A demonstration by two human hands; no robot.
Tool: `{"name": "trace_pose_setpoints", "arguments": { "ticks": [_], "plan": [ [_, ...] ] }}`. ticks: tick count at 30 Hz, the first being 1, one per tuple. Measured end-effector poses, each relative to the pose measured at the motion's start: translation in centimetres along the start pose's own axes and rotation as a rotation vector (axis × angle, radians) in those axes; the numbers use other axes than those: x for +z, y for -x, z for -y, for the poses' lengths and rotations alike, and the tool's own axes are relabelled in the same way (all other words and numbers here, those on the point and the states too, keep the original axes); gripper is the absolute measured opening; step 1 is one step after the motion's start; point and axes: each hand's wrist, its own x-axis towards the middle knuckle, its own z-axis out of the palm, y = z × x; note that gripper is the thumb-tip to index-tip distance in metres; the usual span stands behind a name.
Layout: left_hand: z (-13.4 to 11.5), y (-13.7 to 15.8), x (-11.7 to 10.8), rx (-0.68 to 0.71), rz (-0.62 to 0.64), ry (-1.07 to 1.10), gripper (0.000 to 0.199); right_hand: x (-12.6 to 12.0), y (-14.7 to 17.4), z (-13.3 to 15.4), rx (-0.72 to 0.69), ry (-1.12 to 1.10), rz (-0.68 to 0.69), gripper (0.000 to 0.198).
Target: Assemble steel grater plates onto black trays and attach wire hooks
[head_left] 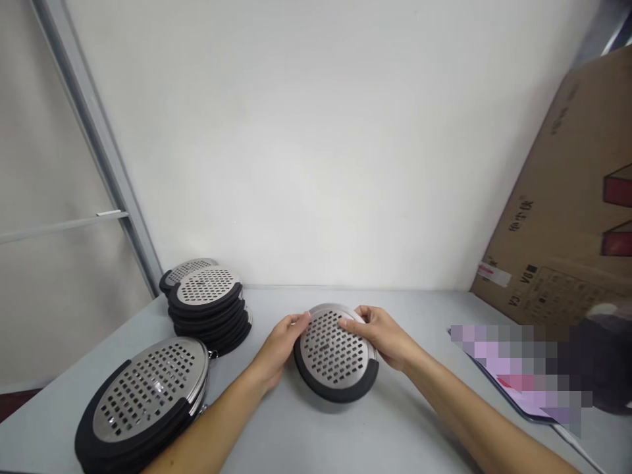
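The person stood at a grey table (345, 434) and held one oval grater (336, 353) between both hands, near the table's middle and close to the white wall (316, 145). The left hand (279, 347) was cupped against the grater's left edge, fingers curled onto the upper rim. The right hand (382, 336) gripped the right edge, thumb and fingertips resting on the perforated steel face. Both hands were closed on the piece; neither was spread wide.

The grater lay face up, nearly flat, with its near edge on the table or just above it; which one could not be told. Its long axis ran from far-left to near-right, and the broad black rubber band sat at the near-right end, toward the person.

Two risks were noted. The right fingertips lay directly on the cutting holes, so a sliding grip could nick the skin. The far stack of graters (210, 303), well to the left, leaned unevenly and in my judgement could slip if the table were jolted. A second, lower stack (145, 395) lay near the left forearm, where a careless elbow could push it toward the table edge.

A cardboard box (567, 224) leaned at the right.
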Motion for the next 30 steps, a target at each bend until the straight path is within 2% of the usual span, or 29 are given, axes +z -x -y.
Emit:
{"name": "trace_pose_setpoints", "arguments": {
  "ticks": [2,4,10,12,17,21,25,27,30],
  "plan": [
    [-0.3,0.9,0.6,-0.059,0.113,0.157,0.049,-0.2,0.1,0.6,-0.009,-0.016,-0.072,0.048],
    [-0.4,1.4,1.1,-0.085,0.186,0.225,0.055,-0.4,0.2,0.9,-0.023,-0.011,-0.116,0.046],
    [-0.1,1.5,1.0,-0.088,0.206,0.186,0.049,-1.3,0.1,0.9,-0.002,0.115,0.018,0.039],
    [-0.4,1.6,0.8,-0.076,0.210,0.151,0.049,-1.5,0.1,0.9,0.021,0.192,0.021,0.040],
    [-1.0,1.9,0.6,-0.035,0.188,0.074,0.049,-1.3,0.2,1.1,0.053,0.169,-0.004,0.040],
    [-1.2,2.0,0.7,-0.019,0.165,0.046,0.050,-0.9,0.6,1.7,0.052,0.084,0.088,0.038],
    [-0.9,1.5,0.7,-0.011,0.039,-0.006,0.050,-1.1,0.5,1.9,0.064,0.075,0.177,0.038],
    [-0.5,1.1,0.5,-0.007,-0.010,-0.044,0.047,-1.9,0.1,1.9,0.069,0.132,0.138,0.039],
    [-0.1,0.5,0.0,-0.033,-0.036,-0.072,0.051,-4.4,-0.4,2.3,0.017,0.170,-0.012,0.040]
  ]
}}
